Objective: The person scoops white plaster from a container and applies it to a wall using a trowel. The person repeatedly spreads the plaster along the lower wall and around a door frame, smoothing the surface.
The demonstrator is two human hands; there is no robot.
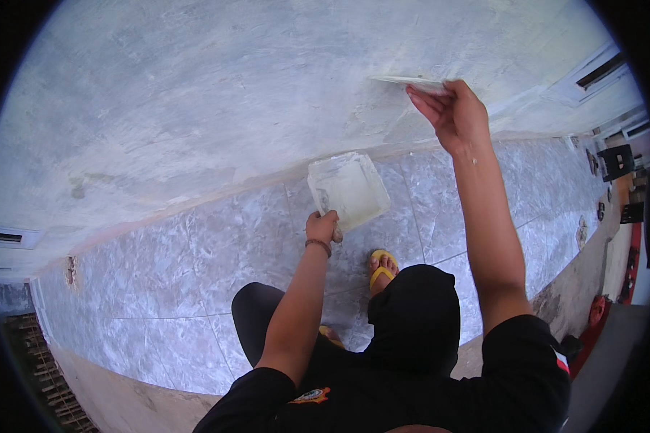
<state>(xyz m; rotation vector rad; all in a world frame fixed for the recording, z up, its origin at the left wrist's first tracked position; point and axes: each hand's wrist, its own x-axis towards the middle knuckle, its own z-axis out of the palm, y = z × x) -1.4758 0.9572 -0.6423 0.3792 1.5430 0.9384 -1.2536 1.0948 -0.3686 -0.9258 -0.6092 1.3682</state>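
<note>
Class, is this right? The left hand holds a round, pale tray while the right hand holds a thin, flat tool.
The shape is wrong: the head view shows the left hand holding a roughly square, pale tray. The right hand holds a thin, flat tool.

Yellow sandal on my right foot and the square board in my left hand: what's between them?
In the head view, only marbled floor shows between the sandal and the board.

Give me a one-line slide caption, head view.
Left hand holds a pale, squarish tray by its handle; right hand holds a thin blade at the wall.
</note>
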